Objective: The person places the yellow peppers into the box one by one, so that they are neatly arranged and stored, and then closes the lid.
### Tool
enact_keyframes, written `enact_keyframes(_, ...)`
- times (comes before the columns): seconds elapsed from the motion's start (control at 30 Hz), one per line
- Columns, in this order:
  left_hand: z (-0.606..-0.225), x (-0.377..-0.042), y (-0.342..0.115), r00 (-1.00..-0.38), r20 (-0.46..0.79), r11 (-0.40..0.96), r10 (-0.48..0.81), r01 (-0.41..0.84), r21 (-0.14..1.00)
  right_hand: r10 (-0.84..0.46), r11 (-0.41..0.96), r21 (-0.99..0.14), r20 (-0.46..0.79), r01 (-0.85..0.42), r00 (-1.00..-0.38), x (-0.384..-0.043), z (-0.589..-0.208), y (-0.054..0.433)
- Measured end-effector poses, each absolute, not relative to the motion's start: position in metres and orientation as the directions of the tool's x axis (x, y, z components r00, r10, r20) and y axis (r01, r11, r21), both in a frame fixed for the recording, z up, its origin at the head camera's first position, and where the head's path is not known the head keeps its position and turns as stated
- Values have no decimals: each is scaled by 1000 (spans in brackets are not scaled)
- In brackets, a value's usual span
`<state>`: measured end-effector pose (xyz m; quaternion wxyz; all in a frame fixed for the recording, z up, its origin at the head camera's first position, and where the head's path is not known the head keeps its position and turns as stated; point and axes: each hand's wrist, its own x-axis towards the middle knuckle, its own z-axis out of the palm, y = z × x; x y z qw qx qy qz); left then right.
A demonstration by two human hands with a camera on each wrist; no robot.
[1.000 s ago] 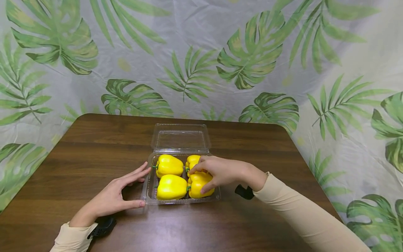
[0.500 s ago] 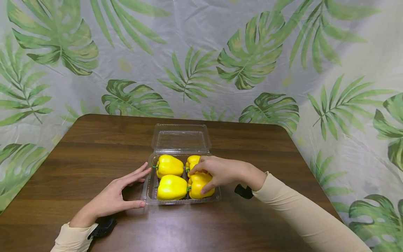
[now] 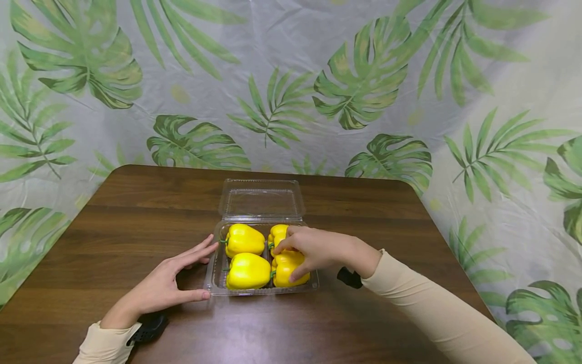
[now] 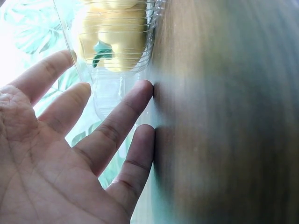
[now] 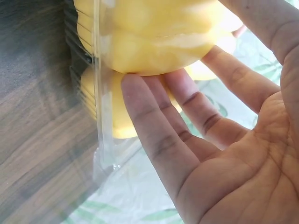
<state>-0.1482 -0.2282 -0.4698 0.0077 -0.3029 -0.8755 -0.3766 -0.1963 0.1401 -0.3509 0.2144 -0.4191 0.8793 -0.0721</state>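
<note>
A clear plastic clamshell container [image 3: 217, 291] lies with its lid [image 3: 261, 199] folded back away from me. Inside sit several yellow bell peppers with green stems. My right hand [image 3: 320, 247] holds the near right bell pepper [image 3: 285, 268] between thumb and fingers. Behind it, the far right bell pepper [image 3: 277, 235] is partly covered by that hand. On the left are the far bell pepper [image 3: 245, 240] and the near bell pepper [image 3: 248, 271]. My left hand [image 3: 165, 283] has its fingers spread at the container's left edge; in the left wrist view, two fingertips touch the table.
The brown wooden table [image 3: 150, 212] carries the container near its middle. A leaf-patterned cloth [image 3: 282, 101] hangs behind the table and along its sides. Dark wrist straps [image 3: 152, 327] show at both sleeves.
My right wrist and sleeve have shifted very slightly left. The bell peppers, the container and my left hand keep their places.
</note>
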Motion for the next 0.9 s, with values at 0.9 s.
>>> enact_keyframes(0.9, -468, -149, -228, -817, 241, 535, 523, 535, 654, -771, 636, -398, -284, -661, -570, -197, -350, 150)
